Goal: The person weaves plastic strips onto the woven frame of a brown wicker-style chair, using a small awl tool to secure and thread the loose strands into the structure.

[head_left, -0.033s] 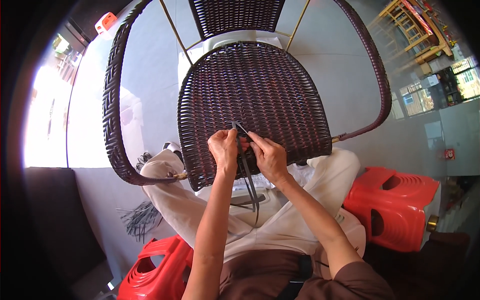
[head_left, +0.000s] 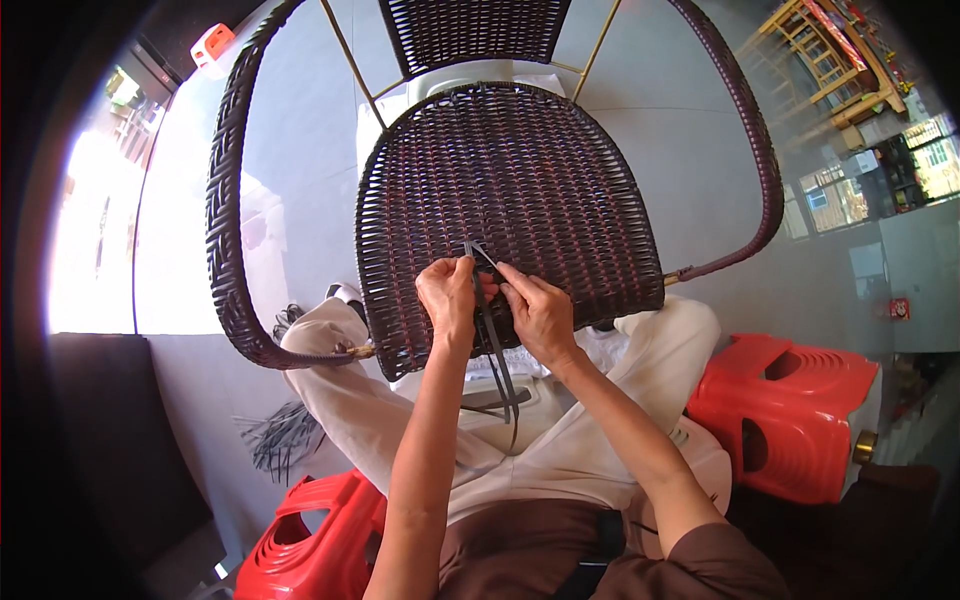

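A dark brown woven chair seat point(head_left: 505, 180) stands in front of me, its front edge toward my lap. My left hand point(head_left: 447, 297) is closed in a pinch on a flat grey weaving strip point(head_left: 497, 355) just above the front part of the seat. Close by on the right, my right hand point(head_left: 540, 312) pinches another part of the strip, with thumb and forefinger together. Between the hands the strip makes a narrow peak over the weave. Its loose ends hang past the seat's front edge toward my lap. The fingertips partly hide where the strip meets the weave.
Woven armrests curve out on the left point(head_left: 228, 200) and right point(head_left: 765, 190), and the woven backrest point(head_left: 475, 30) is beyond. Red plastic stools stand at lower left point(head_left: 310, 550) and right point(head_left: 800, 415). A bundle of grey strips point(head_left: 280, 440) lies on the floor at left.
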{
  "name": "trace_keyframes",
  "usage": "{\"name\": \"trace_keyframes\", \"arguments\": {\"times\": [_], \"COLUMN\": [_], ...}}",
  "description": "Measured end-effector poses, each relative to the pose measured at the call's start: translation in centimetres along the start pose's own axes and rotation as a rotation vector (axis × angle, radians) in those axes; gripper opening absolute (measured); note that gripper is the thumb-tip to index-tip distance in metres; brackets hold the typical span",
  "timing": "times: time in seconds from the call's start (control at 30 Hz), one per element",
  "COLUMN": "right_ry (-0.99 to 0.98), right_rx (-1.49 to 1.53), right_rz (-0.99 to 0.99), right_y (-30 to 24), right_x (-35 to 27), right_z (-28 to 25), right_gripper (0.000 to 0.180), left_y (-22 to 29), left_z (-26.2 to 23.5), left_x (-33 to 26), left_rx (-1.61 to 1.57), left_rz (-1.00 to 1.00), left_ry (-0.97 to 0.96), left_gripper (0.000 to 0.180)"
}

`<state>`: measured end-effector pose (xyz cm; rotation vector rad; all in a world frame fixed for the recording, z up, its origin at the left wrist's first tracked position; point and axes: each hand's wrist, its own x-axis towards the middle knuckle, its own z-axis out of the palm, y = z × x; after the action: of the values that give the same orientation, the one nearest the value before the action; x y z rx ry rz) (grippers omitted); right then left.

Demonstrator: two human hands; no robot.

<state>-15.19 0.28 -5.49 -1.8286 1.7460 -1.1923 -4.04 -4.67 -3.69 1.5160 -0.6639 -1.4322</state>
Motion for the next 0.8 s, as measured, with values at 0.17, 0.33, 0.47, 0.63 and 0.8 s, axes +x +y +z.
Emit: {"name": "trace_keyframes", "arguments": {"times": [0.17,0.33,0.47,0.63,0.8], "right_ry": [0.027,0.031,0.022,0.058,0.044], "right_rx": [-0.002,-0.021,-0.028,-0.037,-0.037], "right_rz": [-0.027,-0.020,-0.009,-0.023,-0.007], "right_y": [0.1,0.0,-0.2,-0.4,-0.7], "right_x": [-0.1,-0.1,-0.2,-0.2,-0.2], "right_z": [0.0,0.0,0.0,0.0,-0.2], "right_gripper": [0.027,0.027,0.027,0.027,0.028], "left_y": [0.4,0.8,1.1,2.3,1.9], "left_z": [-0.2,-0.3,-0.5,-0.8,-1.1], "left_x": [0.4,0.7,1.1,1.7,2.1], "left_rx": [-0.004,0.018,0.070,0.089,0.107], "left_rz": [-0.051,-0.076,-0.090,-0.102,-0.084], "left_ry": [-0.003,-0.005,-0.011,-0.082,-0.112], "left_gripper": [0.017,0.020,0.020,0.020,0.020]}}
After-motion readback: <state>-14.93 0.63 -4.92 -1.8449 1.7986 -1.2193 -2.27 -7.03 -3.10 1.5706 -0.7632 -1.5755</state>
